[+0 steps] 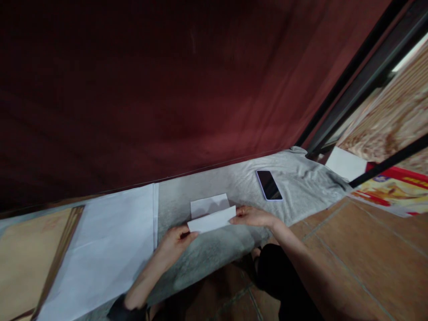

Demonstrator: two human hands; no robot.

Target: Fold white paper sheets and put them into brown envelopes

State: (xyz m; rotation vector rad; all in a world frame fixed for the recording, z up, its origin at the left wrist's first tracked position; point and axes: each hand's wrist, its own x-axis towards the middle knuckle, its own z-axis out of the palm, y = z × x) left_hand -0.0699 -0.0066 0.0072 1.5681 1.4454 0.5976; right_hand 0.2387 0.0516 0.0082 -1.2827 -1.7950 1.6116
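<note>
Between my two hands is a folded sheet of white paper (212,220), held by its short ends just above the grey cloth. My left hand (175,243) pinches its left end, thumb on the near side. At the other end, my right hand (250,216) grips the paper between thumb and curled fingers. Behind it a white paper panel (209,205) lies on the cloth with finger shadows across it; whether it belongs to the same sheet I cannot tell.
A grey cloth (207,254) covers the narrow bench. Large white sheets (110,240) and brown envelopes (30,254) are stacked at left. A phone (269,185) lies at right. A dark red wall (150,98) rises behind; a colourful box (394,187) sits on the tiled floor.
</note>
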